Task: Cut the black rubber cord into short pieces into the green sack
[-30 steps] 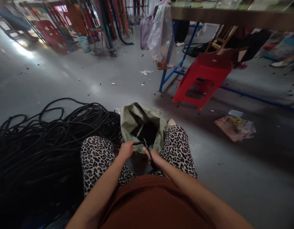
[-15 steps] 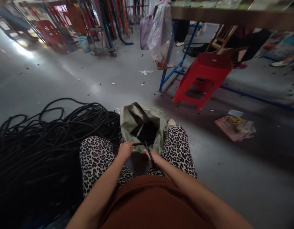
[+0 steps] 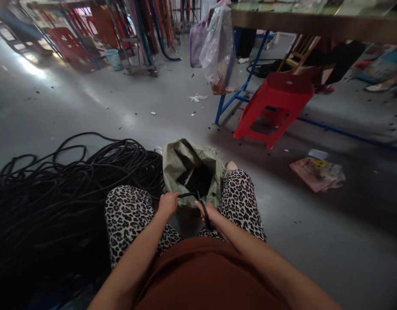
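My left hand (image 3: 168,204) is closed round a black cord (image 3: 186,195), whose short free end sticks out to the right over the sack. In my right hand (image 3: 207,211) is a pair of scissors (image 3: 203,209) with black handles, its blades at the end of the cord. Both hands are above the near rim of an open grey-green woven sack (image 3: 172,161) between my knees. Dark pieces (image 3: 201,181) lie inside the sack; their shape is hard to make out. A large tangled heap of black cord (image 3: 121,161) spreads over the floor to my left.
A red plastic stool (image 3: 275,107) stands ahead to the right, beside a blue-legged table (image 3: 314,18) with a clear plastic bag (image 3: 217,51) hanging from it. A flat printed packet (image 3: 314,172) lies on the floor at right. Farther back are a light-blue bin (image 3: 113,59) and hanging straps (image 3: 146,34).
My left hand has shifted very slightly left with the cord. One small dark piece now shows against the sack's near right wall. The scissors remain at the cord's end.
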A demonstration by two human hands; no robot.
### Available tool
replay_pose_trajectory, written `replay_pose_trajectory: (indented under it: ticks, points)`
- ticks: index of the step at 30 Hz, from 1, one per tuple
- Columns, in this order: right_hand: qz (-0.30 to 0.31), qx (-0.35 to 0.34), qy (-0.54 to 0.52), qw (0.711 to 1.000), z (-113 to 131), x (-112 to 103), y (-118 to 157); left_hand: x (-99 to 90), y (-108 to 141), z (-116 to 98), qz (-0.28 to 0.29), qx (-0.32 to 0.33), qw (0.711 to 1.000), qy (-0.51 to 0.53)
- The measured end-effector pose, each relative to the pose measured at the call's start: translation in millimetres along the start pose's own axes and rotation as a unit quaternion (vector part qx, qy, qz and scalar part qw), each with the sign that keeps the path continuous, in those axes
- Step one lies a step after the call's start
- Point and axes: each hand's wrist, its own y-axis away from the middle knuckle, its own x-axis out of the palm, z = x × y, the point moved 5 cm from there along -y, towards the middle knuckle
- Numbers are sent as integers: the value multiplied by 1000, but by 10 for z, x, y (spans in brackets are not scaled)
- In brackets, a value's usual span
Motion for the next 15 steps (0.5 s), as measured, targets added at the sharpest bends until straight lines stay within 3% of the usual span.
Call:
replay_pose_trajectory:
  ticks: [15]
  points:
    - [61, 29, -15, 998, 19, 85, 152, -60, 4, 13, -7, -18, 999, 39]
